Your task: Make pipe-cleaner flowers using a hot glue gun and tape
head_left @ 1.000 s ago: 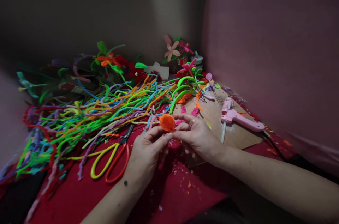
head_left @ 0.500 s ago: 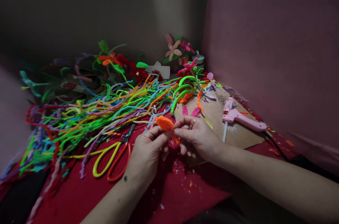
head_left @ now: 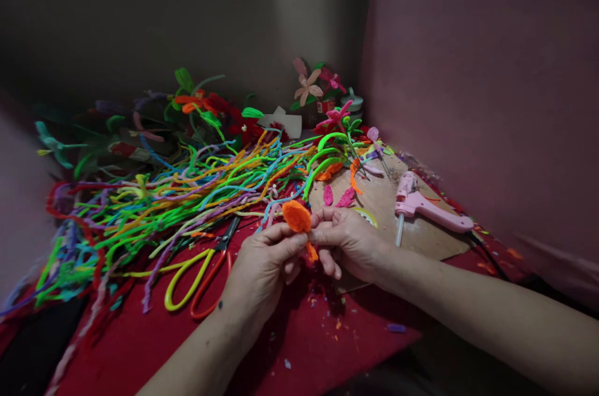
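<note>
An orange fuzzy pipe-cleaner petal [head_left: 296,216] is held up between both my hands above the red cloth [head_left: 299,346]. My left hand [head_left: 263,266] pinches it from below with thumb and fingers closed. My right hand [head_left: 347,240] pinches its right side, thumb and forefinger together, other fingers curled. A short orange stub hangs below the petal between my fingers.
A big heap of coloured pipe cleaners [head_left: 154,196] lies to the left. Scissors with yellow and orange handles [head_left: 196,274] lie beside my left hand. A pink glue gun [head_left: 423,206] rests on a brown board [head_left: 397,209] at right. Finished pipe-cleaner flowers [head_left: 309,84] stand at the back by the wall.
The orange petal has been turned between my fingers, from edge-on half a second ago to face-on. Both hands stay in nearly the same place.
</note>
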A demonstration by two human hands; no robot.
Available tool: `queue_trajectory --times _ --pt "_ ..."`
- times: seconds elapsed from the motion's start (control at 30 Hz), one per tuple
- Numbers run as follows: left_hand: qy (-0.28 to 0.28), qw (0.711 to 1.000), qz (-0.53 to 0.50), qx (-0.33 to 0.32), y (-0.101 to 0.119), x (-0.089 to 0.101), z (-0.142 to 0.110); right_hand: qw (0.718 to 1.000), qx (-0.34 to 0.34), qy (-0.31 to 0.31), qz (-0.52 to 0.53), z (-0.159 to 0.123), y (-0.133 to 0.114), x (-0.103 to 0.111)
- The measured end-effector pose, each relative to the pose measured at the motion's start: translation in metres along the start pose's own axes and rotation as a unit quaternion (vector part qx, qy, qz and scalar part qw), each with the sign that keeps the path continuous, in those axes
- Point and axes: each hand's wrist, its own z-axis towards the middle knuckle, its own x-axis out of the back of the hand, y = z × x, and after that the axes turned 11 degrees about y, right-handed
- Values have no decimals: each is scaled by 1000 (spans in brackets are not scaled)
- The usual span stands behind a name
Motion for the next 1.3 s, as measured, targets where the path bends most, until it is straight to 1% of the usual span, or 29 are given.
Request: queue_trajectory --times 0.17,0.3,0.37,0.43,0.5,0.53,0.57,0.6,0.63,0.7,0.77,0.83,0.9,0.93,1.07,1.3 --pt "3 999 -12 33 -1 -1 0 1000 -7 1 -9 2 3 1" --pt "23 998 -36 39 1 -3 -2 1000 -5 -5 -26 2 4 0" --pt "19 999 -40 31 2 -3 -4 999 -4 -18 -43 0 2 -1" --pt "0 1000 -22 16 3 -1 -4 997 -6 -28 -74 -3 -2 -2" --pt "-3 999 25 -20 4 1 -5 992 11 -15 -127 -6 -7 -3" --pt "3 997 59 -49 5 1 -5 986 43 9 -158 -8 -10 -4" --pt "13 992 95 -84 5 2 -6 976 94 39 -191 -10 -12 -5" --pt "25 983 133 -122 6 2 -7 959 162 70 -222 -12 -14 -5" --pt "35 972 170 -160 8 1 -7 935 237 94 -248 -13 -16 -5" --pt "44 945 234 -222 9 0 -9 873 373 114 -293 -16 -18 -5" --pt "42 926 279 -250 10 0 -11 815 467 106 -326 -19 -19 -5" --pt "41 916 315 -246 8 0 -11 772 523 94 -350 -20 -19 -3" --pt "50 906 351 -233 6 1 -11 744 554 81 -366 -19 -19 -1" --pt "56 898 369 -231 5 2 -11 735 560 77 -373 -19 -19 0" --pt "67 872 420 -240 2 5 -10 721 564 64 -397 -19 -20 2" --pt "66 837 468 -275 4 5 -10 679 559 76 -470 -21 -25 -1"
